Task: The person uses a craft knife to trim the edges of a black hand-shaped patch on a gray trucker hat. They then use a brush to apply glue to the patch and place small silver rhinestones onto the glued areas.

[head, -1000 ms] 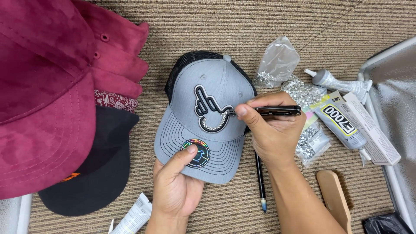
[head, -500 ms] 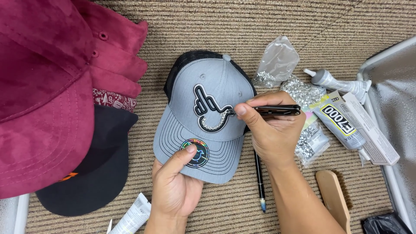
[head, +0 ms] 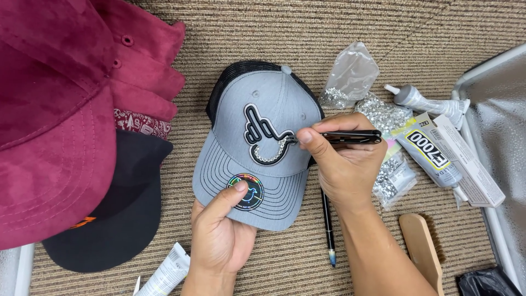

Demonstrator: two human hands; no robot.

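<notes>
A grey cap [head: 268, 104] with black mesh back and a black-and-white embroidered emblem [head: 263, 134] lies on a ribbed tan carpet. My left hand [head: 219, 235] grips the brim, thumb pressed on a round holographic sticker [head: 245, 191]. My right hand [head: 345, 159] holds black tweezers [head: 350, 136] with the tip at the emblem's right edge, where a row of small rhinestones is set.
A maroon cap [head: 60, 109] and a black cap [head: 118, 219] lie at left. Bags of rhinestones [head: 350, 71], glue tubes [head: 433, 153], a glue box [head: 471, 164], a black pencil-like tool [head: 327, 230], a wooden handle [head: 422, 252] and a white tube [head: 164, 274] surround the cap.
</notes>
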